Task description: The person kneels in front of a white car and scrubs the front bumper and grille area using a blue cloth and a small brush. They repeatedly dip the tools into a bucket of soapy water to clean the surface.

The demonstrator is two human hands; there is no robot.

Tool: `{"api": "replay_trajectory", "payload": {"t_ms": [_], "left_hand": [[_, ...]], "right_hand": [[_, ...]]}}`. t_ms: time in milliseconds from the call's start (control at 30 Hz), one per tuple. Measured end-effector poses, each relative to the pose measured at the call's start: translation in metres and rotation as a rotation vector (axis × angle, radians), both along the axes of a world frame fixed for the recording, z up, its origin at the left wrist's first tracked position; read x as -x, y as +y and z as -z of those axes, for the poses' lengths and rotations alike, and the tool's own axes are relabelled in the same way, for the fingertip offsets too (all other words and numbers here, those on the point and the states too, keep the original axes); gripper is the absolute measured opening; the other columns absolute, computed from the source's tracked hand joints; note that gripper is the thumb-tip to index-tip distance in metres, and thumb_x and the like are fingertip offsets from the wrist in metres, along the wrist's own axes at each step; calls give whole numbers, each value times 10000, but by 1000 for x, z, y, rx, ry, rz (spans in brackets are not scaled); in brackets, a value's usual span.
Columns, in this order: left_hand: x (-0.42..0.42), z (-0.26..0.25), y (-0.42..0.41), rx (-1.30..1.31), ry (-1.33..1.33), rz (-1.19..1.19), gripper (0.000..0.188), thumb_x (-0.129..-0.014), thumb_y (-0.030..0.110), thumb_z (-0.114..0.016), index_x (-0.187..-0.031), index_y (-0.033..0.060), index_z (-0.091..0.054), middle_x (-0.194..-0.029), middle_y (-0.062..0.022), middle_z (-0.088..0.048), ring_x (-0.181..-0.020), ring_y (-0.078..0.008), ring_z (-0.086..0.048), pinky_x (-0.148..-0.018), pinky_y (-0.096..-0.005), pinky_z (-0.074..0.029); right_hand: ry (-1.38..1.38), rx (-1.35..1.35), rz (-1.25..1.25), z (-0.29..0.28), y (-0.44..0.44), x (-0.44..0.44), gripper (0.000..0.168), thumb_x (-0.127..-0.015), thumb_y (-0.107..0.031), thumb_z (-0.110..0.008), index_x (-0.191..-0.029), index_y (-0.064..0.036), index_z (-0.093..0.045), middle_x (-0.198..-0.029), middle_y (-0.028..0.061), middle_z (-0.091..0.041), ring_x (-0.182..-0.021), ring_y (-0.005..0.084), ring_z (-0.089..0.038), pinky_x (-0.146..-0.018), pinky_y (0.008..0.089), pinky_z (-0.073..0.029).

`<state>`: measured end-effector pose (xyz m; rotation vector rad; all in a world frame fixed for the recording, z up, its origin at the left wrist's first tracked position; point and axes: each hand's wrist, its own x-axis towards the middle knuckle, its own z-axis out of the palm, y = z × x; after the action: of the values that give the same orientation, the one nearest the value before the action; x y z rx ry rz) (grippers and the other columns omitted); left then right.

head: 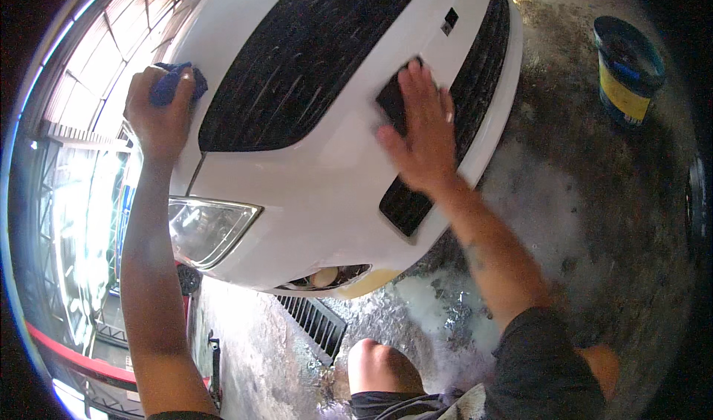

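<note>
Before me is the white front bumper (312,197) of a car, with a black upper grille (289,69) and a lower grille opening (484,69). My left hand (159,111) grips a bunched blue cloth or sponge (167,86) at the car's front, left of the upper grille. My right hand (423,125) lies nearly flat on the bumper strip between the grilles, blurred. Under its fingers and palm is a dark pad or sheet (392,99), partly covered. Below my left hand sits the clear headlight (214,230). A yellowish patch (370,282) marks the bumper's lower corner, beside the fog-light recess (326,277).
A dark bucket (626,94) with a yellow label stands on the wet, stained concrete floor (557,197) at right. A metal drain grate (317,325) lies beneath the bumper corner, near my bent knee (384,367). A red bar (83,356) runs along the lower left.
</note>
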<state>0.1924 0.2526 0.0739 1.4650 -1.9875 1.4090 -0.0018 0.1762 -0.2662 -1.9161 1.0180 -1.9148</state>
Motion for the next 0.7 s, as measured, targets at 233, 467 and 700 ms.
{"api": "replay_trajectory", "payload": {"t_ms": [233,467,700], "left_hand": [[9,-8,4,29,-2,-93,292,-884,294,-814,-927,69,-633,-902,-101,-645,-831,-255,-656,-806,-411,-527],[8,-4,2,58,-7,-25,281,-878,261,-819,-913,47,-640,-896,-107,-639,-821,-256,-650,-794,-403,-523],[8,-1,-1,57,-34,15,291,-857,287,-817,-907,47,-660,-893,-129,-643,-825,-292,-653,-789,-435,-518]], "right_hand": [[235,69,-332,-4,84,-22,944,-895,-580,-644,-1627,-104,-285,-1717,142,-219,-1592,280,-204,-1205,718,-90],[78,-119,-11,-45,66,-29,1006,-921,-615,-608,-1564,86,-279,-1665,293,-230,-1564,422,-207,-1223,674,-130],[95,-46,188,-34,4,7,936,-895,-570,-661,-1536,45,-367,-1641,243,-335,-1544,344,-302,-1205,701,-153]]}}
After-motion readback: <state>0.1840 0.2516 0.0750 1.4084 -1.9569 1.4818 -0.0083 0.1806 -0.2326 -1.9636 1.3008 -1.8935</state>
